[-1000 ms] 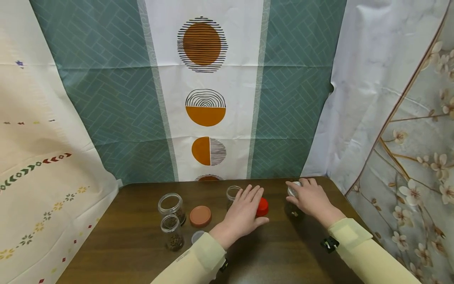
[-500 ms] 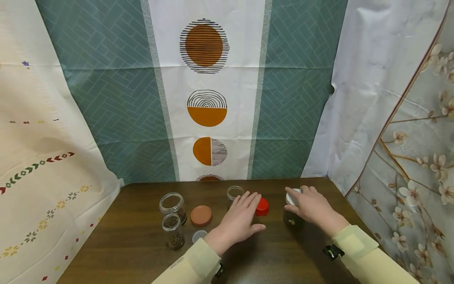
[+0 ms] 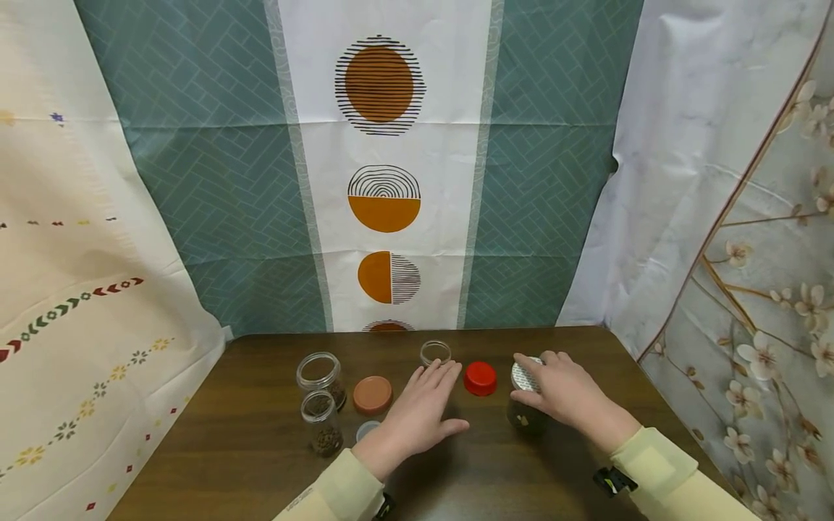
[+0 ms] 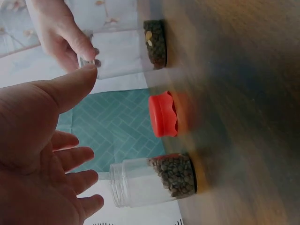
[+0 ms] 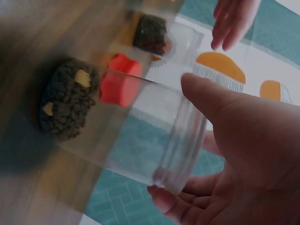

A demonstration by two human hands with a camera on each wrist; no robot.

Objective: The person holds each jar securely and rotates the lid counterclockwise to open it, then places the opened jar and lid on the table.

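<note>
Right wrist view: the right hand (image 5: 243,150) grips a jar (image 5: 140,126) by its rim; the left hand (image 3: 417,416) holds nothing, fingers straight. The jar has shifted nearer the person and the red lid (image 3: 480,378), now uncovered; the jar's repositioning seems under way.

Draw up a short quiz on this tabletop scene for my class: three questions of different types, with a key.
1. Multiple choice: what does the person's right hand grip?
A) a blue cup
B) a clear cylindrical jar with dark pellets inside
C) a metal spoon

2. True or false: the person's left hand holds nothing.

3. Fill in: in the head view, the flat, round brown lid lies to the ___ of the round, wavy-edged red lid.

Key: 1: B; 2: true; 3: left.
</note>
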